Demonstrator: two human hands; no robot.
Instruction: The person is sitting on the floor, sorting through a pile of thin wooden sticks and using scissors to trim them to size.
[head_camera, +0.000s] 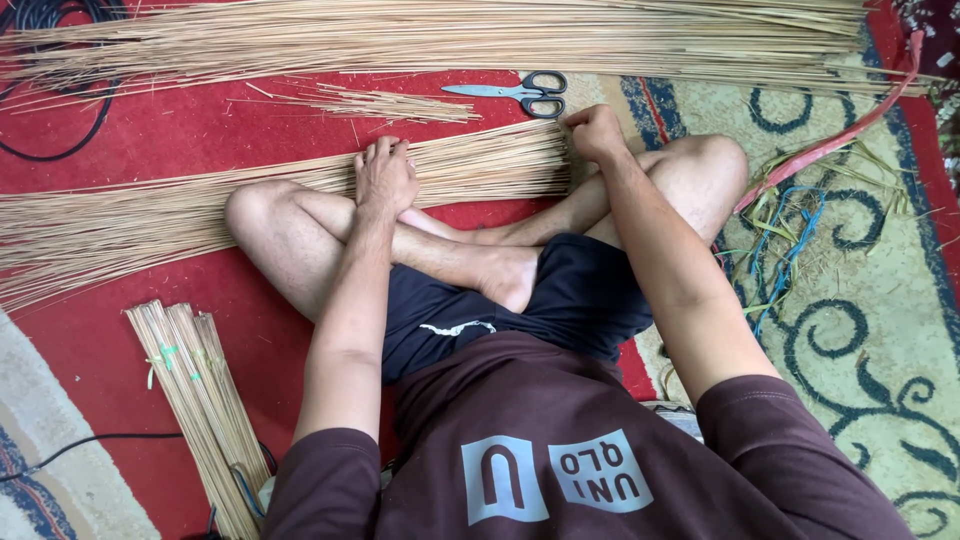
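Across the middle of the frame, a bundle of thin sticks (300, 190) is pressed flat by the left hand (385, 178), fingers spread, while its cut end is pinched by the closed right hand (596, 130); scissors (520, 92) lie just above.

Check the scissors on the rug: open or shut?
Shut: the scissors lie flat on the rug, blades together in one point, beyond the right hand.

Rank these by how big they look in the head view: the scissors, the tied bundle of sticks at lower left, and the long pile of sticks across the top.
1. Long pile of sticks, spanning nearly the whole frame.
2. Tied bundle of sticks; it lies nearer the camera, but the gap is plain.
3. Scissors, clearly smallest.
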